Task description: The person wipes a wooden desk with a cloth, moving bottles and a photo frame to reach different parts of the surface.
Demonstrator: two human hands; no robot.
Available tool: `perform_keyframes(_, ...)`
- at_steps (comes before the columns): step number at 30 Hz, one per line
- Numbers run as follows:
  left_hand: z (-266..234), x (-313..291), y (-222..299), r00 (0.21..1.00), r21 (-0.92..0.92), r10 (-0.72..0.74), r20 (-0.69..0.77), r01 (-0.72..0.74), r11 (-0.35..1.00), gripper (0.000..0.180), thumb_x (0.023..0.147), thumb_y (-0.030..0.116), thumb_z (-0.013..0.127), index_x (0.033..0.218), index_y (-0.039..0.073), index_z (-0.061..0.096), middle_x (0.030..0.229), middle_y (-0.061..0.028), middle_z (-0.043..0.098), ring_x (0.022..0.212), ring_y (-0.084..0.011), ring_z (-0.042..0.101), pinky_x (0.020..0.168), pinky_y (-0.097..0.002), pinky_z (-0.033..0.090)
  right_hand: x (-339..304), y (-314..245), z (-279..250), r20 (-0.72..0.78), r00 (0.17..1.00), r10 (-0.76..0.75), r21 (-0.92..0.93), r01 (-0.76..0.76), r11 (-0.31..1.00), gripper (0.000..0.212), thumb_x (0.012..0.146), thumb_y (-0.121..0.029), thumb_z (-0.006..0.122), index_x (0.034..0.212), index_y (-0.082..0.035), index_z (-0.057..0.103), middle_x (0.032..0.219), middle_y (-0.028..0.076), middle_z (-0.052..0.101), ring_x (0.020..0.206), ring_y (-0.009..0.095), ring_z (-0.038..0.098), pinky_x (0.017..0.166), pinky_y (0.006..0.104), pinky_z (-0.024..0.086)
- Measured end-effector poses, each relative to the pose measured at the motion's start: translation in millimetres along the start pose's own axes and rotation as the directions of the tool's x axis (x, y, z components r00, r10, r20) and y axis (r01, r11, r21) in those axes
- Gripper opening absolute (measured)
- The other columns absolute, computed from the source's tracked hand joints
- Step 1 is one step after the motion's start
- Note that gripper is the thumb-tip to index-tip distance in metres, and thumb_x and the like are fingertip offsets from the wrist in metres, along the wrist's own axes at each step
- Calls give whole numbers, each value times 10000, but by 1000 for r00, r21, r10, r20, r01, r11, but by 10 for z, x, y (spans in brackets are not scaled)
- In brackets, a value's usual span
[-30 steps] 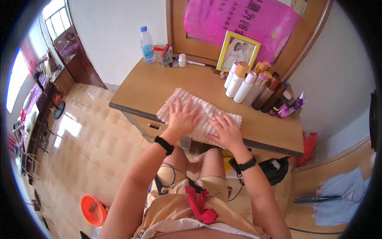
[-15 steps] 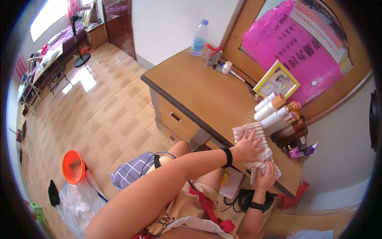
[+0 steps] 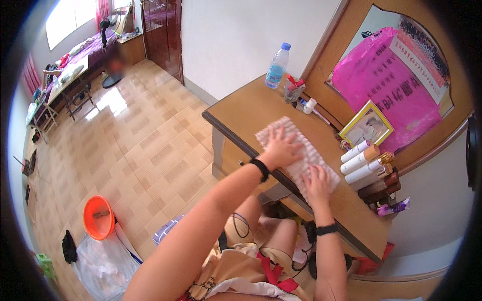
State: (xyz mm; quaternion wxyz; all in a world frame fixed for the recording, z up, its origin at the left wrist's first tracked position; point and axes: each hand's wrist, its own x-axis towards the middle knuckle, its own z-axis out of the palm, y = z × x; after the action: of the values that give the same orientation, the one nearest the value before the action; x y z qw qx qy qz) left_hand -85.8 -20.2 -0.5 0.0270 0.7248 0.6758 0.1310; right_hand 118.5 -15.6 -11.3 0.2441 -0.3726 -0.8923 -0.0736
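Note:
A pale pink, ribbed cloth (image 3: 301, 163) lies spread out flat on the wooden desk (image 3: 236, 108), close to its front edge. Fingers apart, my left hand (image 3: 282, 148) rests flat on the cloth's far left part. On its near right part my right hand (image 3: 318, 181) lies with the fingers stretched out and slightly bent. Both palms press down on the fabric, and neither hand grasps it. Right of the cloth stands a row of white and brown cosmetic bottles (image 3: 362, 163), with a purple tube (image 3: 393, 206) beside them.
Along the desk's back are a water bottle (image 3: 277, 65), a glass cup with red-handled items (image 3: 293, 89), a small white bottle (image 3: 310, 106) and a yellow-framed photo (image 3: 368, 126). Behind it hangs a pink plastic bag (image 3: 374, 75). An orange bucket (image 3: 99, 217) stands on the tiled floor at left.
Both hands have slid the cloth left along the desk, away from the bottles. The cloth, bunched before, now lies flatter. The whole view has shifted a little.

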Motion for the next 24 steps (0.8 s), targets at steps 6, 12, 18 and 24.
perform_keyframes(6,-230,-287,-1307,980,95,-132,-148,147,985,492,888,546,335,1313,323,442,1425,11,341,1349,-369,174,1047,-629,98,784,-953,466,31,991,-132,56,130,990,679,744,-572,592,1194,-68,525,1214,159,495,1168,335,420,1007,439,303)
perform_keyframes(12,-209,-402,-1726,896,54,-240,-374,280,959,395,896,454,402,1233,296,532,1345,8,451,1301,-336,306,1052,-547,187,1061,-1503,656,16,989,-148,20,148,989,738,690,-564,632,1219,-67,501,1224,153,492,1203,333,399,1031,461,267)
perform_keyframes(18,-190,-350,-1692,863,38,-288,-416,333,942,374,899,410,411,1225,281,541,1339,14,458,1293,-323,323,1050,-503,229,1180,-1620,729,-11,990,-143,70,144,987,685,680,-499,669,1153,-24,526,1181,144,506,1186,333,407,1024,460,262)
perform_keyframes(24,-246,-395,-1689,909,184,-274,-315,341,922,410,916,358,374,1314,280,434,1387,15,393,1306,-326,298,1062,-508,207,1164,-1586,813,-100,975,-197,48,202,978,708,743,-570,580,1162,-4,512,1215,160,494,1196,337,403,1028,453,255)
